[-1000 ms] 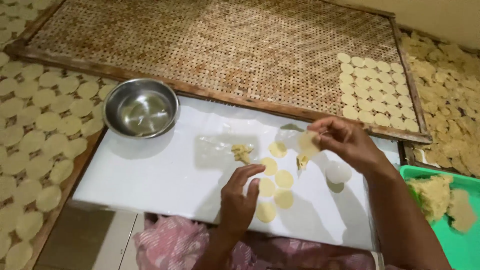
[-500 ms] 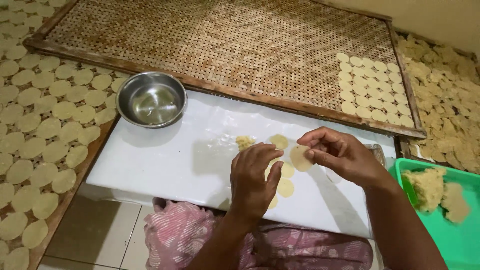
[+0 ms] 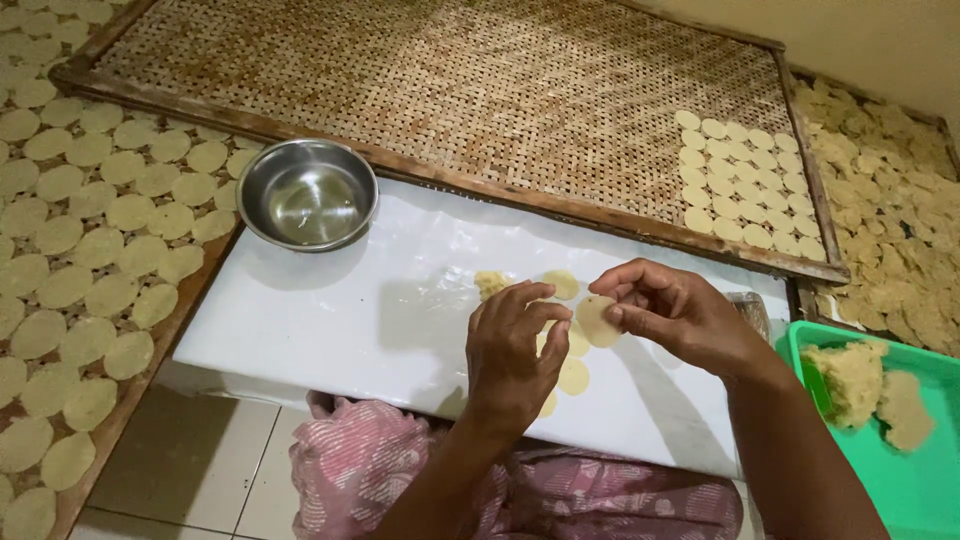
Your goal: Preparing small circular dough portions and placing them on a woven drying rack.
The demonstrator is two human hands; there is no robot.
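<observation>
The right hand (image 3: 670,315) pinches a thin round dough disc (image 3: 597,320) between thumb and fingers, just above the white surface (image 3: 330,320), near its right edge. The left hand (image 3: 510,350) touches the same disc with its fingertips; its grip is loose, holding nothing firmly. More discs (image 3: 572,376) lie below. I think the disc should be lifted slowly, supported from both sides, so it does not tear.
</observation>
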